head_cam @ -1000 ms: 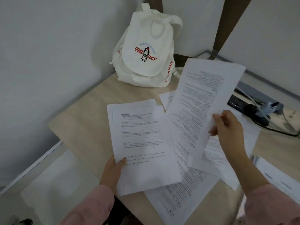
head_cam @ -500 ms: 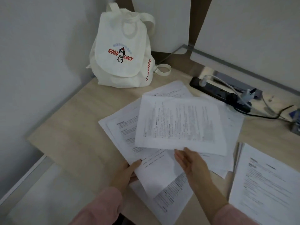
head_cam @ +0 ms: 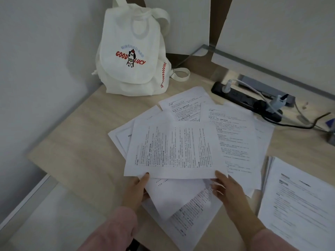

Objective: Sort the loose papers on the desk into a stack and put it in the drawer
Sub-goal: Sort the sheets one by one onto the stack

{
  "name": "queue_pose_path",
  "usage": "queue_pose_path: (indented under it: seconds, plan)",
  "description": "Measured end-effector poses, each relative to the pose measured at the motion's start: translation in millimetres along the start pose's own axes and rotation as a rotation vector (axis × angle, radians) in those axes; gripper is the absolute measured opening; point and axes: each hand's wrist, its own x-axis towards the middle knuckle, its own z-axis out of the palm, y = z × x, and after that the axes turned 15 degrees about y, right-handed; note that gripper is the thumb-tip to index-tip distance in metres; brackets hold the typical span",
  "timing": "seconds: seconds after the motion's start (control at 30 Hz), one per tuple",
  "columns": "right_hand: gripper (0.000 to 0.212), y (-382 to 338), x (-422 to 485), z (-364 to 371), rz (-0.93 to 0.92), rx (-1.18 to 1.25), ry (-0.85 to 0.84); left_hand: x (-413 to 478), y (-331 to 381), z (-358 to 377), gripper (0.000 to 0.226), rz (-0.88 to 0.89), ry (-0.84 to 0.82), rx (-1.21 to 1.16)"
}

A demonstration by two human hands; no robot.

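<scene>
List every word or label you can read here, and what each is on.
"GOOD LUCY": red, on the flap of the white backpack.
Blue arched lettering above it: too blurred to read.
Print on the loose papers and the stack at right: too small to read.

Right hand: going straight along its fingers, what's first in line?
The top sheet: the right hand holds its near edge. Beyond that lie the other loose papers, probably beneath its path.
</scene>
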Motion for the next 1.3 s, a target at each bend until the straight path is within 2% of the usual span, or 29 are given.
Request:
queue_pose_path:
  seconds: [0.17,0.23,0.33,0.37,0.5,0.67,0.73,0.8,0.9,1.0,1.13,1.3]
  plan:
    - [0.005,6,3,-9,-0.013,-0.016,0.001,-1,-1,4,0.017,-0.013,-0.007,-0.025]
    - [0.005,12,-4,-7,0.05,-0.156,-0.122,-3,-1,7,0.013,-0.011,-0.027,-0.01]
    - [0.017,21,-17,-4,0.131,-0.508,-0.376,-1,-3,10,0.017,-0.004,-0.031,0.035]
    - [0.018,21,-19,-3,0.132,-0.557,-0.398,0,-4,10,0.018,0.0,-0.028,0.053]
    - [0.016,15,-12,-6,0.082,-0.427,-0.288,3,-6,9,0.017,0.013,-0.012,0.076]
    - [0.013,20,-27,1,0.167,-0.52,-0.512,2,-9,13,0.02,0.015,-0.013,0.069]
    - [0.018,23,-30,5,0.162,-0.572,-0.533,2,-10,17,0.021,0.038,-0.015,0.094]
    - [0.02,19,-25,5,0.116,-0.55,-0.447,5,-10,16,0.027,0.076,0.008,0.135]
    - [0.016,3,4,-7,-0.081,-0.454,-0.117,11,-10,10,0.039,0.098,0.021,0.186]
    - [0.022,-16,40,-29,-0.291,-0.464,0.15,17,-9,3,0.037,0.093,0.001,0.216]
    - [0.048,-35,75,-50,-0.424,-0.679,0.325,21,-11,-10,0.04,0.135,0.037,0.243]
    - [0.074,-48,89,-46,-0.398,-0.928,0.431,20,-11,-21,0.043,0.155,0.092,0.222]
